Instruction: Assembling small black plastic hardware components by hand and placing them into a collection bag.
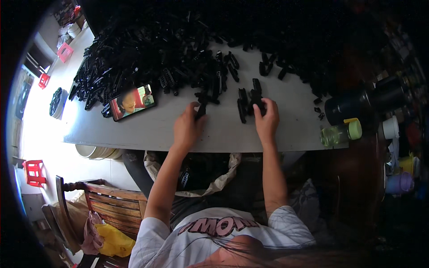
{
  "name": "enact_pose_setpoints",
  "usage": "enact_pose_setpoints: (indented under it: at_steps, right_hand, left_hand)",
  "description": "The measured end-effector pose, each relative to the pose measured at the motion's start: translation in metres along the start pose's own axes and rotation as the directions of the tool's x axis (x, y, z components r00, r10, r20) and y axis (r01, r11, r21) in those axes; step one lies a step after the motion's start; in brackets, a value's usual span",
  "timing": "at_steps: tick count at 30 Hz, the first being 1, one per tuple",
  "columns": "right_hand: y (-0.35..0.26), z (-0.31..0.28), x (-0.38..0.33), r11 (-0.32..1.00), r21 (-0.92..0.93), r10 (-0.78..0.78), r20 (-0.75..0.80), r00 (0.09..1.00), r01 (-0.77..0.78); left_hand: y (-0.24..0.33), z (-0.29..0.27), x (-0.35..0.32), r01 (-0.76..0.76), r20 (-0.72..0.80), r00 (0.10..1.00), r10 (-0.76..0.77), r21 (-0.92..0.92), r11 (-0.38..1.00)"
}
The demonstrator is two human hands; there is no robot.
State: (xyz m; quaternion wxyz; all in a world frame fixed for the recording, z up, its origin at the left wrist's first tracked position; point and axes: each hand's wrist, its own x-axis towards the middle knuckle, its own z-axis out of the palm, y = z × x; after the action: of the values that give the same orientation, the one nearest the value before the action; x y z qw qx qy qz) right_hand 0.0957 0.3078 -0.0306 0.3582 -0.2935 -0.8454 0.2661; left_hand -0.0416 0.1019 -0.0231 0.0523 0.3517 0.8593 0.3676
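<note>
Black moulded plastic pieces [134, 53] lie in a wide heap across the far part of the grey-white table [223, 136]. My left hand [187, 127] is closed around a small black plastic piece [201, 110] at the heap's near edge. To its right, my right hand [267, 120] grips another black plastic piece [256, 91] between thumb and fingers. Just left of that hand stands a separate long black piece [242, 105], close beside the gripped one. The exact kind of these pieces is too dark to make out.
A phone [132, 102] showing a video lies left of my hands. At the right are a large dark bottle [346, 109] and a green clear bottle [335, 135]. Below the table edge an open sack [210, 190] sits at my lap. A wooden chair [111, 201] stands lower left.
</note>
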Motion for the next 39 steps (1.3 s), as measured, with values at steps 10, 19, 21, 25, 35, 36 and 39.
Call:
enact_pose_setpoints:
  at_steps: [10,19,21,25,35,36,39]
  right_hand:
    - [-0.074,-0.012,-0.053,0.275,0.777,0.122,0.556,0.822,-0.567]
    - [-0.1,-0.027,-0.065,0.853,0.507,-0.331,0.342,0.88,0.124]
    - [-0.104,-0.025,-0.07,0.874,0.483,-0.138,0.136,0.981,0.056]
    - [-0.084,-0.029,-0.079,0.362,0.692,0.034,0.66,0.75,-0.625]
    - [-0.014,-0.021,-0.032,0.651,0.689,0.279,0.173,0.945,-0.319]
    - [-0.02,-0.021,-0.021,0.649,0.692,0.274,0.176,0.945,-0.317]
    - [-0.025,-0.017,0.001,0.903,-0.326,-0.183,0.294,0.938,0.279]
  left_hand:
    - [0.02,-0.023,-0.049,0.29,0.282,0.954,-0.105,-0.77,0.569]
    - [0.038,-0.014,-0.073,0.213,0.352,0.935,0.049,-0.665,0.716]
    - [0.037,-0.01,-0.076,0.219,0.346,0.934,0.086,-0.745,0.63]
    - [0.038,-0.006,-0.08,0.207,0.352,0.926,0.137,-0.777,0.594]
    - [0.046,-0.012,-0.008,-0.383,-0.12,0.88,0.459,0.39,0.837]
    - [0.037,-0.01,0.001,-0.38,-0.123,0.881,0.458,0.394,0.837]
    - [0.013,-0.003,0.018,-0.418,0.012,0.873,0.488,0.533,0.736]
